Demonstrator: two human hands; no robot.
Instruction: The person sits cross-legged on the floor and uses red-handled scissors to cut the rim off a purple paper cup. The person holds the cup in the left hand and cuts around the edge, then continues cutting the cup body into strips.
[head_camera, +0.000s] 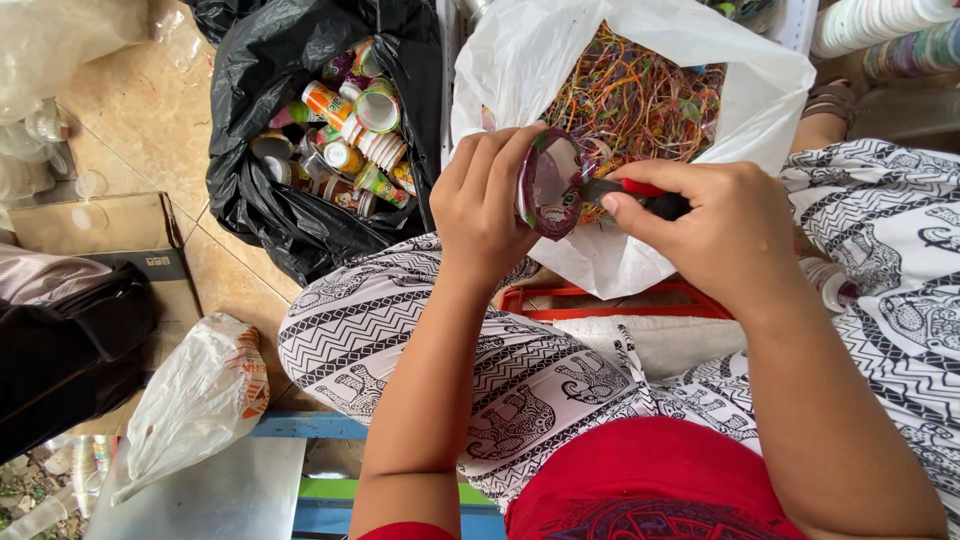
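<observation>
Trimming cup (548, 185) rim: your left hand (485, 205) grips cup, right hand (715, 225) clenches scissors (630, 190) at 3 o'clock. Judged next: turn cup, cut on; strips drop into white bag (640, 255) at 12.

The right hand (715, 225) covers most of the red-handled cutter (640, 195), so its blade's hidden, and the stacked cups (880, 25) get chopped off top right.

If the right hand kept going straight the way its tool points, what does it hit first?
The right hand aims its red-handled tool leftward; first in line looks like the cup held by the left hand.
</observation>
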